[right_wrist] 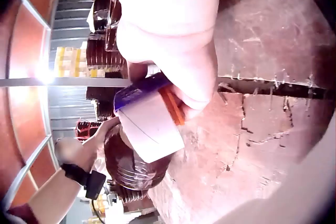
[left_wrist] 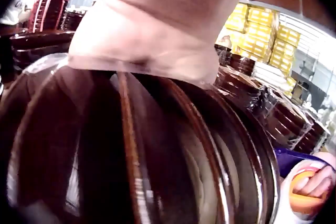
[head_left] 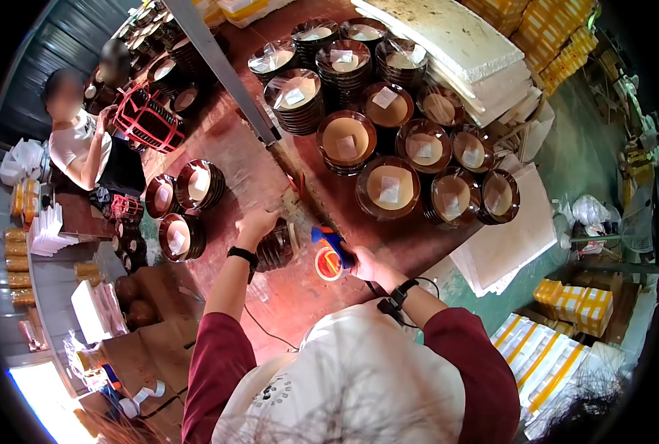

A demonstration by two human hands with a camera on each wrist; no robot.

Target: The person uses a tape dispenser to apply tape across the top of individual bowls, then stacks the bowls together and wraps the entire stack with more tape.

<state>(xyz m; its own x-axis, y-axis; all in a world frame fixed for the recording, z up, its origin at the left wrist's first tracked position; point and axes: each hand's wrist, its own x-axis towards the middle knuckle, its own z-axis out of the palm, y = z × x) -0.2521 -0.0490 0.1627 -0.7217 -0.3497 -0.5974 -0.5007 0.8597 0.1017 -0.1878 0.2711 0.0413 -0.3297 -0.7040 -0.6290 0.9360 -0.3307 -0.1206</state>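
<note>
A stack of dark brown glossy bowls (head_left: pixel 274 249) lies on its side on the reddish worktop. My left hand (head_left: pixel 259 223) rests on top of it, fingers reaching over the stack; the left wrist view shows the wrist right above the rims (left_wrist: pixel 131 145), the fingers hidden. In my right hand (head_left: pixel 365 265) is a blue tape dispenser (head_left: pixel 334 240), gripped by its handle. It carries a wide roll of tape (head_left: pixel 328 265) with an orange core, close to the right of the bowls. The right wrist view shows the roll's pale outer face (right_wrist: pixel 152 129) overlapping the bowl stack (right_wrist: pixel 139 166).
Several bowl stacks with clear wrap (head_left: pixel 388 189) stand at the back right; smaller stacks (head_left: pixel 181 237) stand to the left. A metal post (head_left: pixel 222 70) rises from the worktop. Foam sheets (head_left: pixel 510 229) lie at right. Another person (head_left: pixel 81 144) handles a red-strapped bundle (head_left: pixel 148 118).
</note>
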